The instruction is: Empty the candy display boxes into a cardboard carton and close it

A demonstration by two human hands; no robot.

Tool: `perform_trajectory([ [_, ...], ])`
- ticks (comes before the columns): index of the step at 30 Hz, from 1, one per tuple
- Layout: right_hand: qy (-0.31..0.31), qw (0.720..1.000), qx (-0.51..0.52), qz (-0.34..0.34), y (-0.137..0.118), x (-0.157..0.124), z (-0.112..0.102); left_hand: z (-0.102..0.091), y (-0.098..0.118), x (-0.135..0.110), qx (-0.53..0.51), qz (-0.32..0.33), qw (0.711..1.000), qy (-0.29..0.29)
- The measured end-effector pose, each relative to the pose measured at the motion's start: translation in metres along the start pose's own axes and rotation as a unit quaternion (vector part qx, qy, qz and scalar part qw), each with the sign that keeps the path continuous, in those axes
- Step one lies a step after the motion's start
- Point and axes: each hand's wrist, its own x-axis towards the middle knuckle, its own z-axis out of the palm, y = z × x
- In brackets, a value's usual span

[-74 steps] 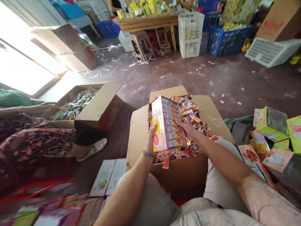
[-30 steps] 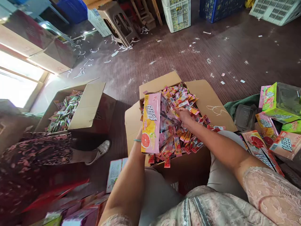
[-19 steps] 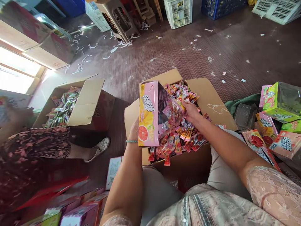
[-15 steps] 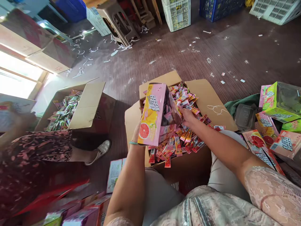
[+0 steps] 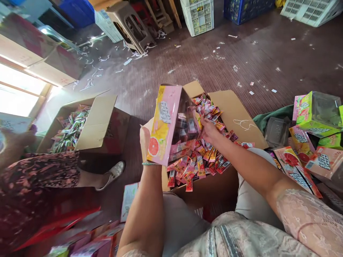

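My left hand (image 5: 146, 142) grips a pink display box (image 5: 163, 123) printed with a grapefruit slice, holding it tilted above an open cardboard carton (image 5: 235, 114). The carton is heaped with small red and pink candy sachets (image 5: 203, 157). Several sachets lie inside the pink box behind its clear side. My right hand (image 5: 207, 130) rests at the box's open side on top of the sachet heap, fingers curled; what they hold is hidden.
A second open carton (image 5: 99, 121) with green sachets stands at left, beside another person's patterned clothing (image 5: 34, 178) and shoe (image 5: 114, 171). Filled green and pink boxes (image 5: 313, 117) pile at right. Flat box blanks (image 5: 128, 196) lie by my left knee. Crates and a stool (image 5: 125, 21) stand beyond.
The pink box has tipped and shifted left and up in my left hand. My right hand moved from the box's face into the sachet heap at its open side.
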Motion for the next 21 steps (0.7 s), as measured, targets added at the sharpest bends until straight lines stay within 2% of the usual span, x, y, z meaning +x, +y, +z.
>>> perform_trajectory([
  [4,0.026,0.999,0.03,-0.021,0.001,0.004,-0.001,0.008,0.02,-0.004,0.012,0.041,0.999,-0.012],
  [7,0.028,0.999,0.009,-0.045,0.003,0.009,-0.004,0.012,0.035,-0.02,0.124,0.091,0.988,0.003],
  [9,0.04,0.998,-0.001,-0.052,0.004,0.012,-0.005,0.015,0.035,-0.038,0.283,0.14,0.948,0.038],
  [12,0.05,0.997,-0.009,-0.057,0.006,0.013,-0.006,0.022,0.027,-0.061,0.522,0.202,0.825,0.081],
  [13,0.041,0.997,-0.015,-0.057,0.006,0.012,-0.006,0.023,0.025,-0.065,0.565,0.211,0.792,0.094],
  [14,0.028,0.998,-0.024,-0.055,0.006,0.011,-0.005,0.024,0.025,-0.067,0.584,0.222,0.773,0.109],
  [18,-0.022,0.99,-0.126,-0.058,-0.004,0.01,-0.006,0.023,0.036,-0.06,0.562,0.298,0.753,0.17],
  [20,0.024,0.958,-0.259,-0.124,-0.019,0.017,-0.01,0.022,0.04,-0.054,0.545,0.319,0.754,0.178],
  [21,0.068,0.923,-0.338,-0.173,-0.03,0.024,-0.013,0.021,0.04,-0.051,0.537,0.321,0.759,0.179],
])
